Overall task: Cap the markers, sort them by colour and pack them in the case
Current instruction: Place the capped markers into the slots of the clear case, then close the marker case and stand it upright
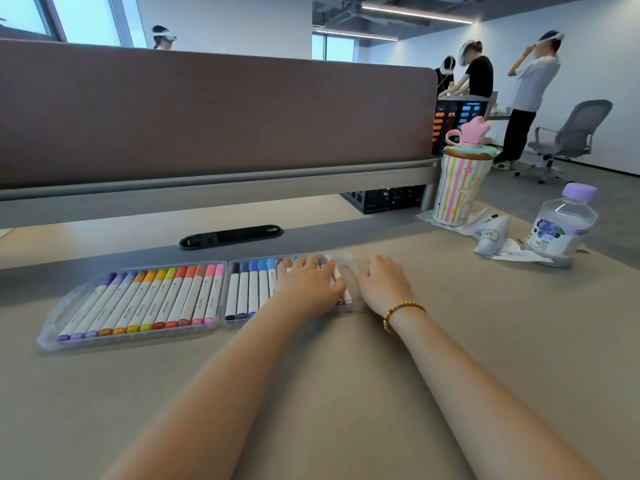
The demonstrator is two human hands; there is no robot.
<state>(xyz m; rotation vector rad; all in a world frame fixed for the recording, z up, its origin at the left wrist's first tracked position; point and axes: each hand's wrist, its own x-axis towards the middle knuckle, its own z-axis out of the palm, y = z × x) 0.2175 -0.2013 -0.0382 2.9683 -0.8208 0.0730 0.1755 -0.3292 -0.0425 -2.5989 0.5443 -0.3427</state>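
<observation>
Fingers of my left hand (311,282) lie flat on the markers (254,289) in the open case's (221,327) right half; my right hand (382,280) rests loosely curled beside its rim. Markers run away from me.

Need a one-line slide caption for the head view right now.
Left hand rests on markers in the open case's right half; right hand beside it; left half full of capped markers.
</observation>
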